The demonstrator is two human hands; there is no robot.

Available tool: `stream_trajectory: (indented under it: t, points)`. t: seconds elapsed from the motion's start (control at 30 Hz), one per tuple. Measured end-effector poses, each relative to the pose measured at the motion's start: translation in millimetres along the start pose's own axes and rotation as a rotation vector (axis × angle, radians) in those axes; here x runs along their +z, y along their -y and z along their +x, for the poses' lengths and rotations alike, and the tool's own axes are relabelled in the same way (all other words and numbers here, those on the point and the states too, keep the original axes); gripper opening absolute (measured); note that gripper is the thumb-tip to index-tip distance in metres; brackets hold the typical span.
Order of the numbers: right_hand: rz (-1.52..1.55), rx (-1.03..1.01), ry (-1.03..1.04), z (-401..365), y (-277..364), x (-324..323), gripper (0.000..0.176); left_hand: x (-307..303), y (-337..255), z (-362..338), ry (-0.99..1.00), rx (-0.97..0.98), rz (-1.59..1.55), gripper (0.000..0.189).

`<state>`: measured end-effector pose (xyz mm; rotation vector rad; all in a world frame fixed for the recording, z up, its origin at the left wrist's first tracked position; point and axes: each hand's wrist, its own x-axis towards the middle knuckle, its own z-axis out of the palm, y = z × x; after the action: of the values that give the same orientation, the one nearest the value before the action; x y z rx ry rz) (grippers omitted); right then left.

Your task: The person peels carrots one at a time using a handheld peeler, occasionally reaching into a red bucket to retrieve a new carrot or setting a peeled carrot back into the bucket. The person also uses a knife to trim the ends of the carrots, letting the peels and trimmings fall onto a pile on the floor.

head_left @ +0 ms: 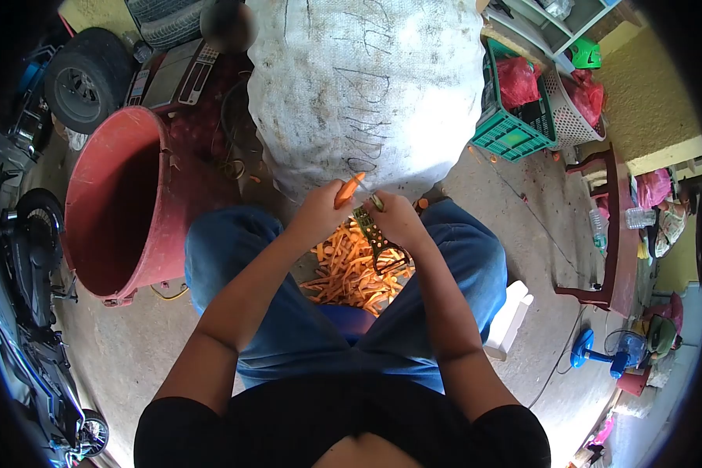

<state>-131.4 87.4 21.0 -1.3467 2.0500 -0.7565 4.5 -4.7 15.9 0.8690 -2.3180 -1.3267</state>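
My left hand [320, 209] is closed around an orange carrot [349, 189], its tip pointing up and right. Close beside it, my right hand [395, 218] grips a yellow-green and black cutting tool [374, 238]. This tool has a dotted pattern and a black looped end hanging down; its exact kind I cannot make out. Both hands meet above a heap of orange carrot strips [347, 269] between my knees. Under the near edge of the heap shows a dark blue surface [343, 316], partly hidden by my jeans.
A big white woven sack [366, 93] with handwriting stands straight ahead. To the left are a red barrel [164, 207], a weighing scale [175, 78], tyres [86, 82] and a motorcycle [35, 265]. At right are a green crate [515, 132], a white basket [573, 117] and a blue fan [600, 355].
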Motion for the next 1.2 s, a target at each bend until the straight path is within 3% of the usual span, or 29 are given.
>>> stream_trajectory:
  t: [0.33, 0.47, 0.53, 0.63, 0.7, 0.73, 0.8, 0.97, 1.2]
  points:
    - [-0.001, 0.018, 0.037, 7.0, -17.1, 14.8, 0.030, -10.6, -5.8, -4.2, 0.057, 0.013, 0.084, 0.022]
    - [-0.059, 0.014, 0.055, 12.2, -25.4, 21.4, 0.029, -8.9, -5.4, -6.6, -0.046, 0.186, 0.158, 0.021]
    - [-0.114, 0.221, 0.075, 18.1, -48.9, 34.6, 0.029, -13.3, -21.4, -13.2, -0.044, 0.221, 0.171, 0.020]
    - [-0.024, 0.205, 0.128, 22.2, -60.6, 39.1, 0.030, -12.2, -36.8, -14.9, -0.060, 0.132, -0.101, 0.019]
    - [0.004, 0.153, 0.062, 20.8, -52.2, 42.0, 0.029, -10.3, -18.1, -6.2, 0.134, -0.197, -0.761, 0.024]
    - [0.031, 0.102, -0.007, 19.2, -46.1, 40.5, 0.028, -11.6, -11.1, -5.2, 0.133, -0.199, -0.764, 0.024]
    - [0.184, 0.132, -0.124, 18.4, -38.3, 35.4, 0.027, -15.3, -0.6, -4.0, 0.365, -0.466, -1.146, 0.031]
    - [0.532, 0.187, -0.612, 23.4, -20.1, 18.9, 0.025, 6.6, 0.1, -5.7, 0.203, -0.663, -1.237, 0.034]
    - [0.838, 0.160, -0.712, 21.7, 8.7, 5.6, 0.024, 15.6, 14.5, -3.4, 0.206, -0.741, -1.468, 0.031]
